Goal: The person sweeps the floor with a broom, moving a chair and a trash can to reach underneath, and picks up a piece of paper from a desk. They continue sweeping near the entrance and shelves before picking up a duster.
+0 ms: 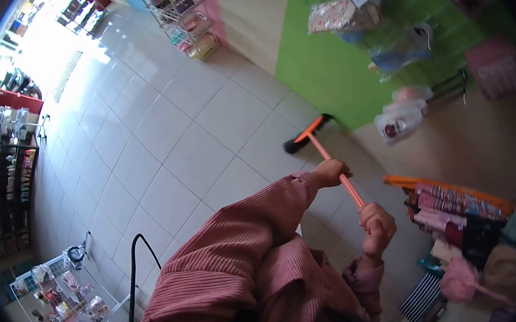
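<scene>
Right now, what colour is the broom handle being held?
The broom handle is orange with a pinkish tint, best seen in the head view.

No lettering, brand or number can be read on the hanging packages point(330, 17) or shelved goods point(25, 168).

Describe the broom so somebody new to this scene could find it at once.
Start at the big green wall panel, upper right, then drop to the floor tiles by its lower edge. From there the broom slants down and right, gripped by the left hand and, lower, the right hand. Unlike the orange bar nearby, it ends in dark bristles.
</scene>
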A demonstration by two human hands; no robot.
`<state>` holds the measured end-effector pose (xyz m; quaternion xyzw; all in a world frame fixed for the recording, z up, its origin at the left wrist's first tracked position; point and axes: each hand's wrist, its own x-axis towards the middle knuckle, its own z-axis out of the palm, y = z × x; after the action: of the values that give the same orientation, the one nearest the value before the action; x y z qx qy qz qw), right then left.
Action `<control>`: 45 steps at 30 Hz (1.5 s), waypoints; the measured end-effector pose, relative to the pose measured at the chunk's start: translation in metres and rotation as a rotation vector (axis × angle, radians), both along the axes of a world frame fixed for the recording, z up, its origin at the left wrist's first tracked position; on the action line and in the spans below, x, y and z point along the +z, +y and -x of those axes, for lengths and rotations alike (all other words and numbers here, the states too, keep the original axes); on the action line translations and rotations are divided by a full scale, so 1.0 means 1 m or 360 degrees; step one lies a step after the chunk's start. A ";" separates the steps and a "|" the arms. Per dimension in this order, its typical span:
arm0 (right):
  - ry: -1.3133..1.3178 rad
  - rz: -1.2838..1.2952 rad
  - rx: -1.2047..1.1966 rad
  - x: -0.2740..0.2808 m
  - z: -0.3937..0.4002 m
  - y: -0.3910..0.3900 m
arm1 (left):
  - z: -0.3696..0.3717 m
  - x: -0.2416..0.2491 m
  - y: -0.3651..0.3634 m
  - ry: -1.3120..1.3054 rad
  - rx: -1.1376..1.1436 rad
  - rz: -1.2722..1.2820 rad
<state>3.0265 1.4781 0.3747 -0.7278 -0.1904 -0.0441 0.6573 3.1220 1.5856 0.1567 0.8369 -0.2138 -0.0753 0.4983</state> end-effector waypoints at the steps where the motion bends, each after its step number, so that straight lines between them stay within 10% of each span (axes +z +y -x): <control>1: 0.0046 -0.0105 -0.0031 -0.013 -0.012 0.002 | -0.008 -0.018 0.014 0.0002 0.0092 -0.0047; 7: 0.0631 -0.0290 0.0490 -0.117 -0.073 0.089 | 0.009 -0.097 0.183 0.0330 0.0637 -0.0648; 15: 0.0878 0.0092 0.1053 -0.166 -0.125 0.222 | 0.038 -0.073 0.306 0.0710 0.1560 -0.0863; 19: 0.0281 -0.0142 0.1035 -0.061 -0.214 0.273 | -0.049 -0.021 0.321 -0.0415 0.2096 -0.0198; 25: -0.0306 -0.0294 0.1155 0.072 -0.279 0.374 | -0.153 0.109 0.370 0.0144 0.1237 0.0017; 28: -0.0308 0.0236 0.1449 0.034 -0.284 0.459 | -0.181 0.053 0.432 -0.0180 0.1187 0.0347; 41: 0.0649 0.0001 0.1512 -0.157 -0.263 0.679 | -0.060 -0.086 0.731 0.0396 0.1942 -0.0951; 45: 0.0631 0.0131 0.1597 -0.112 -0.249 0.718 | -0.024 -0.057 0.763 0.0025 0.2173 -0.0919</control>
<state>3.2753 2.1960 0.2629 -0.5670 -0.3887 0.4209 0.5918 3.1462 2.3487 0.0995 0.8808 0.3860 0.1919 0.1958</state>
